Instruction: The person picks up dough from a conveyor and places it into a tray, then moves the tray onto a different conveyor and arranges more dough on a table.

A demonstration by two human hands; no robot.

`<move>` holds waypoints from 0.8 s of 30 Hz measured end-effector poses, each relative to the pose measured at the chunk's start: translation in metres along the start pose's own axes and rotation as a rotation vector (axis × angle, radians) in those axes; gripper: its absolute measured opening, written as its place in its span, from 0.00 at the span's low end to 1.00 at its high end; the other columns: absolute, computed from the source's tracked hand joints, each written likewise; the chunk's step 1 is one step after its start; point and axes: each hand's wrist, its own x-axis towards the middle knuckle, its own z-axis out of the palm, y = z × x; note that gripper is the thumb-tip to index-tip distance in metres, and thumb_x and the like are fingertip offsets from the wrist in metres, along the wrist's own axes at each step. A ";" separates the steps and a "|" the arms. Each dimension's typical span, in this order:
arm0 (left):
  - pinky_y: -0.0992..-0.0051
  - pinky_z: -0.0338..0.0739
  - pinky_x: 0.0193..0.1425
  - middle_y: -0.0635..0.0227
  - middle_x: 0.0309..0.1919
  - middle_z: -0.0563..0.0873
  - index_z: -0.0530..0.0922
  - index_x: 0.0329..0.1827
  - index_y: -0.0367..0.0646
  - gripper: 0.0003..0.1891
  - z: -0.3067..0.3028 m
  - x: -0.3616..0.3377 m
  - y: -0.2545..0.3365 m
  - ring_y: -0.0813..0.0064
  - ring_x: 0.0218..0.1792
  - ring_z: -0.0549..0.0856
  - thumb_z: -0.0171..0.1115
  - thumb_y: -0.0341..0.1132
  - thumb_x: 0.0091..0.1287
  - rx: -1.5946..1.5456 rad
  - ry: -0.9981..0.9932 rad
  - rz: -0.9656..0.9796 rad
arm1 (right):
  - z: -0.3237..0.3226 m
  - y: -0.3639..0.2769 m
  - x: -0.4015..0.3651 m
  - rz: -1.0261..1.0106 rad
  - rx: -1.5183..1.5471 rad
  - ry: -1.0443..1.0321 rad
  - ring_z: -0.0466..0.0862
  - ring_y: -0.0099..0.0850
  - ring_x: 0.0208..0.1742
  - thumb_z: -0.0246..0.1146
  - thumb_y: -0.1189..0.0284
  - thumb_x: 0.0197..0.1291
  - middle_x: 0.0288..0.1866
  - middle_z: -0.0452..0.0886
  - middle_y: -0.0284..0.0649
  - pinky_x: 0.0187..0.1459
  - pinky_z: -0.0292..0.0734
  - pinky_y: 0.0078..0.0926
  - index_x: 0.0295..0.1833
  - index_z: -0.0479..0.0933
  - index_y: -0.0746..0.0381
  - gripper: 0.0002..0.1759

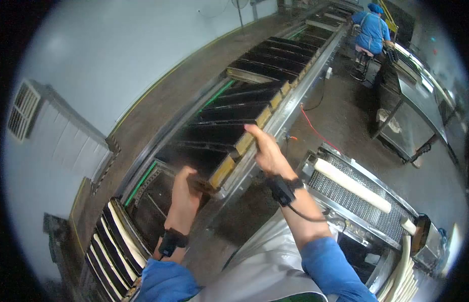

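Note:
A black, ridged baking tray (pixel 204 132) with tan end blocks lies slanted on a long conveyor in front of me. My left hand (pixel 184 194) is closed on its near corner, thumb on top and the other fingers mostly hidden below. My right hand (pixel 267 151) grips the tray's right edge, its thumb over the rim and its fingers out of sight. The channels look bare and dark. To the lower left, another black tray (pixel 106 251) carries several long pale dough strips.
More black trays (pixel 275 58) rest farther up the conveyor, along its metal rail (pixel 315 75). At right, a mesh belt (pixel 340 196) bears a long dough roll (pixel 353 185), with several dough strips (pixel 403 272) below. A co-worker (pixel 370 32) sits near a metal table (pixel 421 105).

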 end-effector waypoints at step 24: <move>0.72 0.65 0.55 0.73 0.38 0.77 0.76 0.31 0.49 0.09 -0.099 0.030 -0.027 0.72 0.45 0.74 0.63 0.40 0.50 -0.053 0.198 0.210 | -0.058 0.040 -0.047 -0.442 -1.218 0.196 0.76 0.39 0.58 0.68 0.73 0.53 0.59 0.73 0.50 0.55 0.75 0.36 0.63 0.68 0.68 0.32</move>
